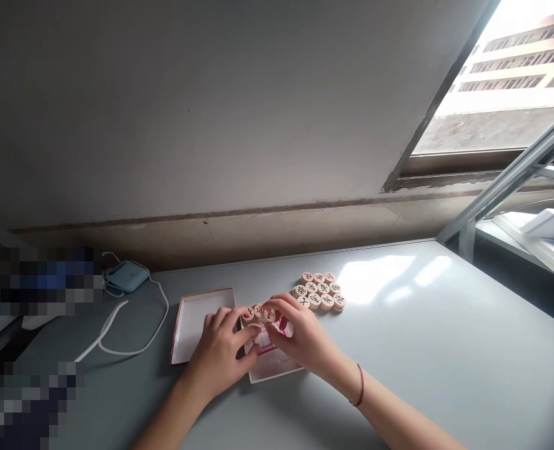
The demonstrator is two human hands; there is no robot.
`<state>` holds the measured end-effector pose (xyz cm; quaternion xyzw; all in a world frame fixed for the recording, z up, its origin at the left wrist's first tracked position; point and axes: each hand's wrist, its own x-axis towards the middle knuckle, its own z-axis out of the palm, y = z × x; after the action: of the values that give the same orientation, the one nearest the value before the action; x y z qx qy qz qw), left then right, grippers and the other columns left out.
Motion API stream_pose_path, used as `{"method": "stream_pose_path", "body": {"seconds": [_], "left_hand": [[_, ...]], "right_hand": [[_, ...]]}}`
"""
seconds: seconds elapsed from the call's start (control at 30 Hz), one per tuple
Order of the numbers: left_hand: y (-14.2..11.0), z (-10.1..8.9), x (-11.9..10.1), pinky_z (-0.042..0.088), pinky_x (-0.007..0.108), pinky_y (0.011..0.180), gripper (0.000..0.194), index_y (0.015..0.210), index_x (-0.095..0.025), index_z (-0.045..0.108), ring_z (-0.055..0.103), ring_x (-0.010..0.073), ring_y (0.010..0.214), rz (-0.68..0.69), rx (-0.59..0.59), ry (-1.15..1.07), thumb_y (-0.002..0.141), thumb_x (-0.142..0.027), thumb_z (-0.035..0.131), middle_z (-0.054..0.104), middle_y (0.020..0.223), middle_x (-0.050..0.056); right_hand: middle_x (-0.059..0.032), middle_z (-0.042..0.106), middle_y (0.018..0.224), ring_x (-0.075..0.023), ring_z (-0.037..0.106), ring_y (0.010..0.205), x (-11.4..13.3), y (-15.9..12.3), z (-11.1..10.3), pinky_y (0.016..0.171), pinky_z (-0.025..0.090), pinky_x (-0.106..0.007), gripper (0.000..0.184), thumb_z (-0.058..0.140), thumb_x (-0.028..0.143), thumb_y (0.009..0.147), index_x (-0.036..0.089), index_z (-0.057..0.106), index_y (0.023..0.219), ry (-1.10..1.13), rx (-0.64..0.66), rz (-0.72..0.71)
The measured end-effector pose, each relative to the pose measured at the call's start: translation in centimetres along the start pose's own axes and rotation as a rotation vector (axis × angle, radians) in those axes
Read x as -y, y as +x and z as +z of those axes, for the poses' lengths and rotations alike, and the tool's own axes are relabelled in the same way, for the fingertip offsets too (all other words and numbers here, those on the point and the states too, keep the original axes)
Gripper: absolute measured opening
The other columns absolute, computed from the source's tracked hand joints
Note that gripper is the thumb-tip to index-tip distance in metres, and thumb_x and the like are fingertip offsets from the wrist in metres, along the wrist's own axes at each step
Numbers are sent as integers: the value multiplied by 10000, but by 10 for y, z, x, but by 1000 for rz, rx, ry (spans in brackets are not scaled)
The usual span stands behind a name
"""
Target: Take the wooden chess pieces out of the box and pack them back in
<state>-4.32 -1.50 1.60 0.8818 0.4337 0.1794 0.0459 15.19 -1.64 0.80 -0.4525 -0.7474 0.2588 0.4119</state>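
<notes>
Between our curled left hand (227,347) and pinching right hand (300,331), the open box (274,370) holds round wooden pieces (259,310).

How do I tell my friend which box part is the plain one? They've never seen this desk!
On the big grey table, find the left hand. Sticking out to its left is a shallow, open box part. Its inside looks plain white, while its neighbour shows pink lines.
</notes>
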Motion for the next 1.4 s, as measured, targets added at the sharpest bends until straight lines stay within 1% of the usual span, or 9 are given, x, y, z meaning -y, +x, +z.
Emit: {"method": "stream_pose_path", "body": {"seconds": [0.27, 0.5, 0.63, 0.73, 0.87, 1.03, 1.13, 1.27, 1.4], "left_hand": [[-1, -2, 4, 434, 366, 826, 257, 930, -226, 630, 545, 218, 963, -76, -80, -16, 808, -109, 436, 615, 1050, 62], [0, 3, 6, 447, 336, 835, 306, 945, -235, 623, 565, 195, 950, -107, -126, -62, 810, -65, 407, 624, 1016, 43], [-1, 4, 6, 445, 336, 842, 325, 966, -236, 623, 566, 193, 954, -102, -125, -67, 814, -56, 399, 622, 1033, 45], [-2, 2, 6, 440, 341, 835, 308, 967, -237, 631, 558, 201, 967, -93, -134, -54, 825, -75, 410, 617, 1041, 50], [-2, 0, 3, 429, 370, 836, 248, 992, -284, 662, 539, 228, 1006, -50, -106, -31, 857, -175, 484, 597, 1108, 48], [-2, 0, -4, 430, 364, 828, 236, 1039, -282, 650, 537, 228, 1004, -54, -88, -26, 861, -210, 512, 599, 1124, 47], [-1, 1, -3, 432, 359, 834, 237, 1034, -283, 651, 541, 218, 990, -60, -108, -24, 853, -200, 523, 598, 1118, 36], [4, 0, -1, 443, 361, 815, 218, 996, -274, 654, 548, 213, 956, -43, -145, -12, 845, -188, 522, 600, 1105, 37], [15, -4, -5, 455, 379, 836, 236, 1035, -262, 636, 557, 225, 1002, -36, -176, -31, 854, -169, 515, 608, 1088, 39]], "right_hand": [[-43, 672, 925, -172, 598, 831, 2, -2, 12, 746, 500, -302, 122, 565, 94, 832, 214, 586, 838, -262, 69, -164], [-59, 641, 925, -188, 552, 819, 2, -3, 23, 703, 472, -311, 156, 601, 100, 810, 214, 601, 917, -477, 157, -262], [-50, 636, 907, -181, 549, 803, 5, 0, 19, 711, 456, -306, 154, 583, 100, 817, 212, 605, 920, -475, 163, -257], [-44, 628, 883, -166, 572, 793, 3, 10, 2, 700, 456, -274, 88, 582, 157, 835, 203, 612, 904, -417, 133, -151], [-78, 634, 981, -140, 585, 661, -14, 35, -34, 574, 405, -254, 189, 465, 241, 908, 179, 627, 981, -580, 31, 190], [-92, 664, 912, -197, 617, 712, -37, 63, -61, 528, 338, -254, 212, 499, 265, 846, 190, 656, 967, -765, 194, 543], [-97, 668, 799, -215, 621, 692, -43, 69, -64, 522, 329, -256, 159, 543, 230, 788, 190, 677, 863, -773, 265, 601], [-112, 682, 817, -233, 636, 712, -47, 77, -66, 519, 341, -259, 136, 609, 192, 718, 177, 688, 827, -763, 285, 608], [-105, 698, 885, -237, 647, 789, -39, 81, -68, 563, 386, -264, 242, 584, 225, 769, 170, 665, 990, -743, 225, 566]]}}
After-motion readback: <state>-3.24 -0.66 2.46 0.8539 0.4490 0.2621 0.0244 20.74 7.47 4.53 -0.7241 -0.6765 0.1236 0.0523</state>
